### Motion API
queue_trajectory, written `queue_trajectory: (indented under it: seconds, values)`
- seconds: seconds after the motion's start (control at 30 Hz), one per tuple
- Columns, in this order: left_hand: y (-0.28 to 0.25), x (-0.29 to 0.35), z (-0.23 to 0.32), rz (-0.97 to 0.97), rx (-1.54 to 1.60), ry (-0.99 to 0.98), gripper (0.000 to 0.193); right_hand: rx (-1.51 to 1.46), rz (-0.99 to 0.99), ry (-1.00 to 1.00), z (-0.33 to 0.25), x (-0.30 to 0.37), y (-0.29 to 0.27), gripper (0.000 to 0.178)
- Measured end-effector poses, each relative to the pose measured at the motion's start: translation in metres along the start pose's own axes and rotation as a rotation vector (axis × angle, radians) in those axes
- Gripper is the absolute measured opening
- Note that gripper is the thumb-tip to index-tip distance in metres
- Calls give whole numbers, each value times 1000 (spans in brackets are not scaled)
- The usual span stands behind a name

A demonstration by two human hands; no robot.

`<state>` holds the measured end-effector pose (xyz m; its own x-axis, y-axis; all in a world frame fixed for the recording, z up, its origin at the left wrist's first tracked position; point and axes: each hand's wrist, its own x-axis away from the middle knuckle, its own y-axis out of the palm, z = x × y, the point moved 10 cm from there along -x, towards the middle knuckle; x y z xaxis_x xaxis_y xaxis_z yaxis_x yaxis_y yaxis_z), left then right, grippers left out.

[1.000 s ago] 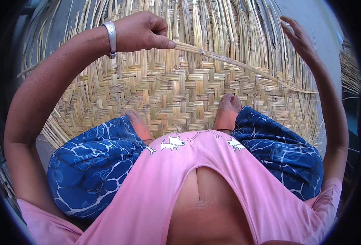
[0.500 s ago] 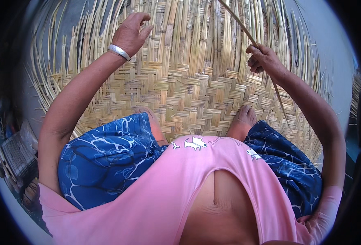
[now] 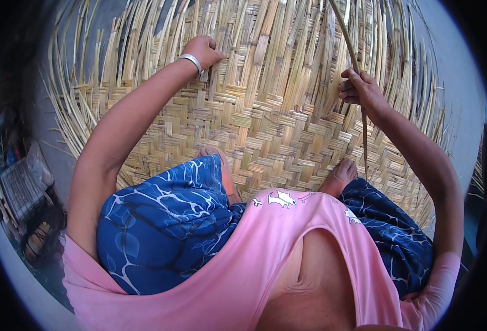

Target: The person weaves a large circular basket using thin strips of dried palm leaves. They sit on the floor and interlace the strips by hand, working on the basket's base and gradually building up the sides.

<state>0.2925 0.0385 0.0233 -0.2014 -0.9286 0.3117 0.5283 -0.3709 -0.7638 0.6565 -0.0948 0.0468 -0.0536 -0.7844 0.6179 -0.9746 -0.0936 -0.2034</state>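
A large mat of pale split cane lies under my feet, tightly woven nearby, with long loose strips running away at its far side. My left hand, wearing a silver bangle, is low over the loose strips at the left. Its fingers are curled in; whatever they pinch is hidden. At the right, my right hand is closed around a long, thin brownish strip. That strip rises past the upper edge of the view, and its pointed tail hangs toward my right foot.
My left foot also rests on the mat. Strip ends fan out over the grey floor on both sides. A wire-like rack and assorted clutter stand at the far left. More cane pieces show dimly at the right rim.
My left hand has moved right and down toward the strips, its fingers curling in. My right hand has shifted slightly right and down, and the long strip now stands more upright.
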Motion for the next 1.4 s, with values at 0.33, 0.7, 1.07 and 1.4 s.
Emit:
queue_trajectory:
  seconds: [0.33,0.7,1.07,1.4]
  values:
    - [-8,13,-10,114,-1,112,28,-29,11,14,28,-2,-5,39]
    - [9,7,-16,-202,224,-61,18,30,-3,53,41,-5,-7,43]
    - [-1,20,11,-43,-241,118,31,-31,-1,30,43,-10,5,37]
    - [16,33,35,-13,-473,316,32,-93,111,-149,1,-20,4,35]
